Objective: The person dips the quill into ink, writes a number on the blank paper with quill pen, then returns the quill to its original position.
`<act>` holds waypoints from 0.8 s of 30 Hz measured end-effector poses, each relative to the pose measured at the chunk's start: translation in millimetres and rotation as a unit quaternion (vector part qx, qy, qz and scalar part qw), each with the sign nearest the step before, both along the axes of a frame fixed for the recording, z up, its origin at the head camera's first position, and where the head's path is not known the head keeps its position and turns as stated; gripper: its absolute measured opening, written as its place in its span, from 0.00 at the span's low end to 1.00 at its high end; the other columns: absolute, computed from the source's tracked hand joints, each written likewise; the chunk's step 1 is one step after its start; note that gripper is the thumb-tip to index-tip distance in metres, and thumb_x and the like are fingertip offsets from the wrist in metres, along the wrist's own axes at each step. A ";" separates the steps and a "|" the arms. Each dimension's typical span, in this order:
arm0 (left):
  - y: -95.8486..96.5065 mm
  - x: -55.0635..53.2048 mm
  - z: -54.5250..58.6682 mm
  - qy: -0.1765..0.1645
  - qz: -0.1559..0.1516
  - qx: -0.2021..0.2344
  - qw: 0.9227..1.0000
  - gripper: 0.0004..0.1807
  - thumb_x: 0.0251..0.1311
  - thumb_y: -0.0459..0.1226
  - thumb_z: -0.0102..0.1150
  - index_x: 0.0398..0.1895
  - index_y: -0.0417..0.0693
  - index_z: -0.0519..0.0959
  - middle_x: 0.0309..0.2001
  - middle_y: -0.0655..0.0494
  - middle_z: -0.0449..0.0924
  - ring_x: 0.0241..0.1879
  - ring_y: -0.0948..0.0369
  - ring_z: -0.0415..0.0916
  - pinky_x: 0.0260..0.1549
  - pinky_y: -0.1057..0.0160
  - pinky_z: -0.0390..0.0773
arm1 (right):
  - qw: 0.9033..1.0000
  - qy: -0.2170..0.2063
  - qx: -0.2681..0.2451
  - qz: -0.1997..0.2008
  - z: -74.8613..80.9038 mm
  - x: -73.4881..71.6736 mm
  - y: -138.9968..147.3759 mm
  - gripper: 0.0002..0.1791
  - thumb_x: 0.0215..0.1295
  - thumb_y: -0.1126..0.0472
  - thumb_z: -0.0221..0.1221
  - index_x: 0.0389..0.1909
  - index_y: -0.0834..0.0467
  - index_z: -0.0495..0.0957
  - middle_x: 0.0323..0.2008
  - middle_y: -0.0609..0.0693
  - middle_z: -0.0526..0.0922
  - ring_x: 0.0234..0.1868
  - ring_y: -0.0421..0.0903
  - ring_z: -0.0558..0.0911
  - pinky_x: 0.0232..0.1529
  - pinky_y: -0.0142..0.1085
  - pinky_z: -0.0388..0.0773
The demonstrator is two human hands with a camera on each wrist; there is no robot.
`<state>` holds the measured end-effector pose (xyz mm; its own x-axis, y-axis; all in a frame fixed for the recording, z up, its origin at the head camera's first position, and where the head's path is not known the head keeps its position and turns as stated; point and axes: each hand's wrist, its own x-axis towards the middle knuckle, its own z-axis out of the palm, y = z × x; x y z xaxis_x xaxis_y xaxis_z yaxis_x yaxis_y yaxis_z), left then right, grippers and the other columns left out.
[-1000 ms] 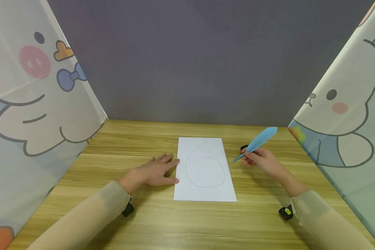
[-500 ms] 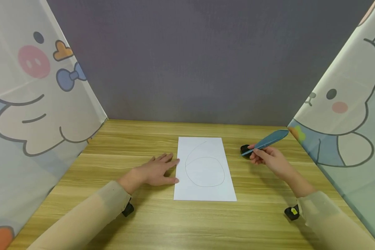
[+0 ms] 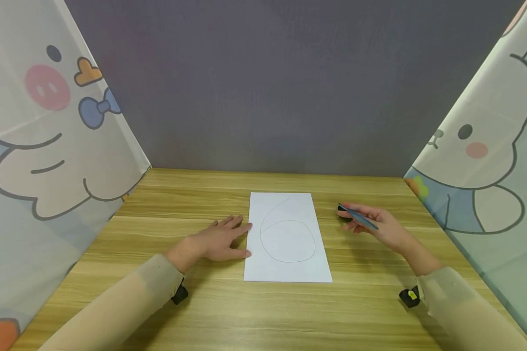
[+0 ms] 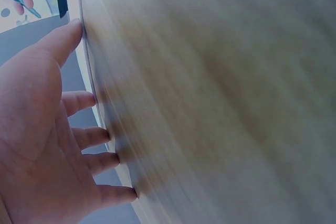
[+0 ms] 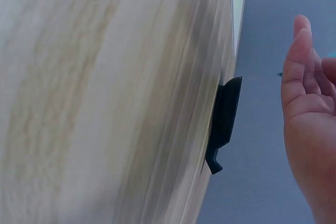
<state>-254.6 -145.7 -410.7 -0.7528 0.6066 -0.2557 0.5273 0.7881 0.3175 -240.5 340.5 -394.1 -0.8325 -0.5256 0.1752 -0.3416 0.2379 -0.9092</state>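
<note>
A blue feather pen (image 3: 361, 218) is pinched in the fingers of my right hand (image 3: 384, 229), right of the paper. Its feather end slants back over the hand toward the wrist. Close by the fingertips, partly hidden behind them, lies a small black object (image 3: 343, 210); in the right wrist view this black piece (image 5: 227, 114) sits on the table with the hand held above. My left hand (image 3: 217, 242) rests with spread fingers at the left edge of a white sheet of paper (image 3: 296, 273), which bears a thin drawn loop like a 6. The left wrist view shows those fingertips (image 4: 109, 135) against the tabletop.
The wood-grain table (image 3: 263, 314) stretches around the paper. A dark grey panel (image 3: 263, 87) stands behind it, and cartoon-printed cloths (image 3: 70, 161) hang on both sides. Black devices (image 3: 408, 296) are strapped under the wrists.
My right hand has moved right, away from the paper. The feather pen has turned in its fingers, its plume swinging from up-right to down over the hand. My left hand stays put.
</note>
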 end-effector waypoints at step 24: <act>-0.9 0.4 -0.3 0.003 0.001 -0.003 1.000 0.49 0.78 0.69 0.52 0.92 0.59 0.52 0.91 0.42 0.41 0.90 0.37 0.40 0.83 0.25 0.48 | 0.983 0.023 0.105 -0.147 6.7 9.8 59.2 0.24 0.88 0.62 0.54 0.79 0.59 0.73 0.57 0.28 0.89 0.35 0.46 0.77 0.32 0.42 0.70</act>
<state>-254.2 -146.6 -411.0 -0.7556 0.6037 -0.2542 0.5275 0.7908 0.3103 -230.7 399.7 -387.4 -0.9475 -0.2927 0.1291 -0.2696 0.5133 -0.8147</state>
